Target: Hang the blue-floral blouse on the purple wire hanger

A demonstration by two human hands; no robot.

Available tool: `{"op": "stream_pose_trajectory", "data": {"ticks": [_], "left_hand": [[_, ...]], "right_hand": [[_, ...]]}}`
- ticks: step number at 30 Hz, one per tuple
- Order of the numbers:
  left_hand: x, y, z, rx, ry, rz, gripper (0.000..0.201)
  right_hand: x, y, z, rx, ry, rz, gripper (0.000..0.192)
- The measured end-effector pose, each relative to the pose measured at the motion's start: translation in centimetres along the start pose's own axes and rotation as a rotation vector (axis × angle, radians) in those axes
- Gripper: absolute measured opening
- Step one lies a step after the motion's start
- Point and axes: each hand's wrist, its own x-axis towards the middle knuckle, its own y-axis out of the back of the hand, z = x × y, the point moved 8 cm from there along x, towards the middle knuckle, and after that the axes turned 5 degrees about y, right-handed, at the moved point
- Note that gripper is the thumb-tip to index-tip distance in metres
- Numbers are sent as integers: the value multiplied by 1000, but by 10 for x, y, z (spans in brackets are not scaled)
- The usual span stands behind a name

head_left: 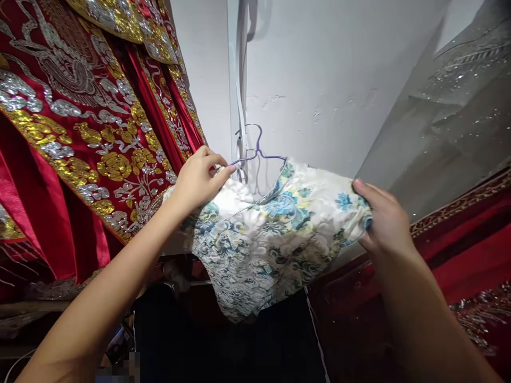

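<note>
A white blouse (259, 239) with blue, green and yellow flowers hangs on a thin purple wire hanger (258, 151) in front of me. My left hand (203, 178) is closed at the neckline and shoulder on the blouse's left side, thumb along the hanger's arm. On the other side, my right hand (385, 215) pinches the sleeve's edge and holds it stretched outward. The hanger's hook sits beside a pale vertical strip on the wall; whether it hangs on something there I cannot tell. The blouse's lower part tapers down toward me.
Red garments (115, 127) with gold and silver embroidery hang at the left. A white wall (319, 96) stands behind the blouse. At the right are a sheer sparkling cover (459, 106) and red fabric (479, 255). The area below is dark.
</note>
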Motion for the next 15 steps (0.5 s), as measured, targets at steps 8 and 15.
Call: {"op": "stream_pose_trajectory", "data": {"ticks": [8,15], "left_hand": [[17,-24,12,92,-66,-46,20],[14,-10,22,13,-127,2,19]], "right_hand": [[-11,0,11,149,-75,42,25],[-21,15,-6,136,20,201,18]]}}
